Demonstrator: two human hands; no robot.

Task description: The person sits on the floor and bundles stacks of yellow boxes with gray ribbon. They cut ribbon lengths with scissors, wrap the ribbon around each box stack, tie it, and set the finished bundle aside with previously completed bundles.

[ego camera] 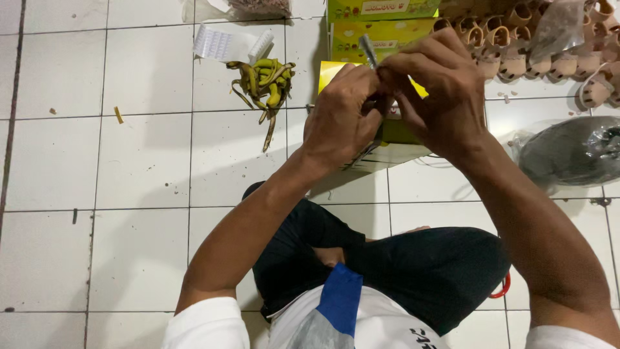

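my left hand and right hand pinched shut on the small metal tool above the yellow box on the floor; i judged steady, close fingers best.

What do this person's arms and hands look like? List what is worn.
Both arms are bare from the upper arm down. Short white sleeves, left and right, cover only the tops. The left hand and right hand are ungloved; no rings, watch or bracelets are visible.

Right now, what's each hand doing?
Left hand: closed, pinching a thin grey tool.
Right hand: fingers curled onto the same tool; exact grip hidden.
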